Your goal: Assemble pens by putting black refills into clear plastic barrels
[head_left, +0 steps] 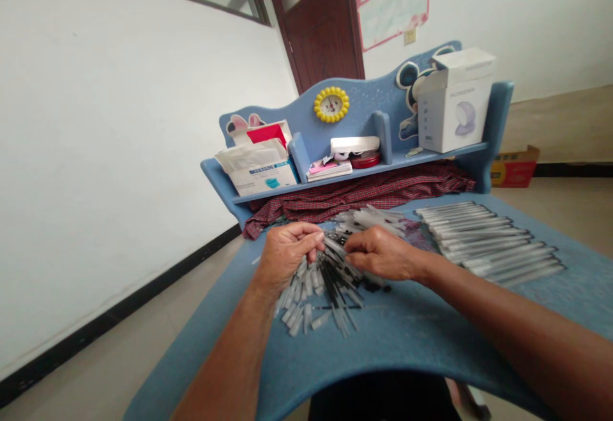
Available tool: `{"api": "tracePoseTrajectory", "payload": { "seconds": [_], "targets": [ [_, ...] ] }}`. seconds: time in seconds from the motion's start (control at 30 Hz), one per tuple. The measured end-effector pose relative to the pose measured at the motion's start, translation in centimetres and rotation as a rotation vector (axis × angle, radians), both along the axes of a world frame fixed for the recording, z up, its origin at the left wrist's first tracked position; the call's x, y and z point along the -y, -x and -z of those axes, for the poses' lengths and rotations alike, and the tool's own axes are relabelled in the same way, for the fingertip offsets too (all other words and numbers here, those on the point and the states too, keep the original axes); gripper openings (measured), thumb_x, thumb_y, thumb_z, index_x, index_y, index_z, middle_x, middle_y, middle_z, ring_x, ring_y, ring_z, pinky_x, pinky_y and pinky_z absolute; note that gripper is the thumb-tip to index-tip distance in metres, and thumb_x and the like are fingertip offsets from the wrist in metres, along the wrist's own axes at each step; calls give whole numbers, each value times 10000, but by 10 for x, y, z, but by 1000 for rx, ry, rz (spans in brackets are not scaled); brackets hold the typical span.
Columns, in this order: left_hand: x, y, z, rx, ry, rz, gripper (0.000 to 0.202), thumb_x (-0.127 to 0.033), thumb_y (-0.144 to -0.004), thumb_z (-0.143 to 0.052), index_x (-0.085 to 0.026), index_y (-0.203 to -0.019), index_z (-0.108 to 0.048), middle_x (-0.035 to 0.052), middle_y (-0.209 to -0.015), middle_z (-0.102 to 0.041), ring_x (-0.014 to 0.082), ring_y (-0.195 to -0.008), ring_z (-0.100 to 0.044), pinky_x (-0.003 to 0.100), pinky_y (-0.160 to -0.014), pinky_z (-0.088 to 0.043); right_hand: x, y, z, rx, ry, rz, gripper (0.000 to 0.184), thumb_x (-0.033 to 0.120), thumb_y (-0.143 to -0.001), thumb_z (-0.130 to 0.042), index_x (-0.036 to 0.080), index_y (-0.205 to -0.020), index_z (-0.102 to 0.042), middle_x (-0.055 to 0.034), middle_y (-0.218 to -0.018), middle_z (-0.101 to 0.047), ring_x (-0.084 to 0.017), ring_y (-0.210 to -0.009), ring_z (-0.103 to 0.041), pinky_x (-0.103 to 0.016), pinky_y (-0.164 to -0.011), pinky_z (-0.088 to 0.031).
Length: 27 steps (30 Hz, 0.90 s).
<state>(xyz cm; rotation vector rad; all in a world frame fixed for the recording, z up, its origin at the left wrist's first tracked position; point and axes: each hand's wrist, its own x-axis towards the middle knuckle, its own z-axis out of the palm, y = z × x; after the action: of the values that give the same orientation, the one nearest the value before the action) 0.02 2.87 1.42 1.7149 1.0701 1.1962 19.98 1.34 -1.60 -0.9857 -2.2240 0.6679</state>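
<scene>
My left hand (291,253) is closed in a pinch, thumb against fingers, at the left side of a heap of pen parts. Across from it, my right hand (383,253) has its fingers curled together at the heap's right side. What either hand grips is too small and blurred to make out. Below and between them lie clear pen caps (297,299) and thin black pen refills (331,280), fanned toward me. Behind the hands is a pile of clear plastic pieces (368,218). Several pens (483,239) lie side by side in a row at the right.
The blue desk (335,363) has a curved front edge. At its back, a red checked cloth (359,194) lies under a shelf holding a mask box (265,175), a white carton (454,105) and a red round tin (365,160). A yellow flower-shaped clock (331,105) is on the backboard.
</scene>
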Motion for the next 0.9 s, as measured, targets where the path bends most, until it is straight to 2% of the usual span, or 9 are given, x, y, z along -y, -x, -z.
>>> {"api": "tracePoseTrajectory", "payload": {
  "seconds": [0.17,0.27,0.4,0.5,0.57,0.63,0.73,0.83,0.9],
  "targets": [
    [1,-1,-1,4,-10,12,149,-239,-662,-731,-115,-736,-694,3,-547,-645,67,-396,-503,180,-421,-382,1,2,-3,-166,278,-51,159,166,-770,-480,159,-619,-530,54,-514,-501,-65,-426,-406,-192,-438,-311],
    [1,-5,1,-9,-13,3,167,-267,-674,-714,-120,-746,-683,2,-555,-637,76,-402,-502,190,-423,-379,0,2,-2,-215,338,-41,120,165,-748,-505,162,-631,-532,64,-506,-517,-52,-383,-400,-180,-401,-299],
    [2,-6,-2,-126,-51,-84,207,-334,-728,-651,-134,-776,-675,-8,-566,-614,90,-416,-486,205,-435,-369,-8,-3,4,-299,370,-14,123,206,-745,-533,171,-627,-519,73,-480,-511,-51,-329,-403,-170,-335,-285],
    [14,-4,-13,-435,-85,-47,185,-326,-746,-612,-160,-683,-665,-18,-544,-582,105,-455,-481,206,-457,-346,-14,-9,6,-429,381,36,160,258,-742,-577,172,-622,-514,58,-472,-549,-58,-299,-431,-171,-311,-295],
    [30,-2,-21,-728,-135,95,158,-260,-715,-622,-180,-580,-643,-19,-522,-560,116,-500,-487,207,-483,-321,-16,-13,6,-534,385,64,185,290,-725,-620,168,-630,-519,37,-486,-587,-67,-302,-470,-170,-315,-323],
    [46,0,-24,-946,-104,204,168,-210,-721,-600,-192,-554,-614,-23,-502,-539,114,-486,-465,216,-490,-298,-18,-15,6,-636,411,77,223,316,-695,-670,169,-638,-513,22,-509,-618,-78,-316,-511,-164,-315,-342],
    [65,3,-17,-1203,-112,266,119,-159,-716,-584,-189,-607,-621,6,-591,-597,154,-585,-544,242,-555,-325,-19,-16,5,-744,463,50,269,326,-648,-723,170,-643,-504,8,-542,-650,-98,-339,-554,-163,-312,-361],
    [70,5,-3,-1397,-112,189,86,-175,-742,-569,-173,-712,-649,65,-738,-658,217,-698,-603,282,-608,-353,-18,-15,3,-786,496,0,261,322,-639,-724,165,-644,-516,-1,-549,-661,-114,-352,-574,-181,-329,-402],
    [70,7,3,-1451,-96,178,92,-176,-751,-556,-165,-703,-635,82,-773,-658,232,-728,-609,294,-631,-368,-16,-13,2,-783,505,-27,249,319,-645,-716,162,-645,-523,-5,-545,-664,-119,-362,-584,-185,-341,-421]
  ]
}}
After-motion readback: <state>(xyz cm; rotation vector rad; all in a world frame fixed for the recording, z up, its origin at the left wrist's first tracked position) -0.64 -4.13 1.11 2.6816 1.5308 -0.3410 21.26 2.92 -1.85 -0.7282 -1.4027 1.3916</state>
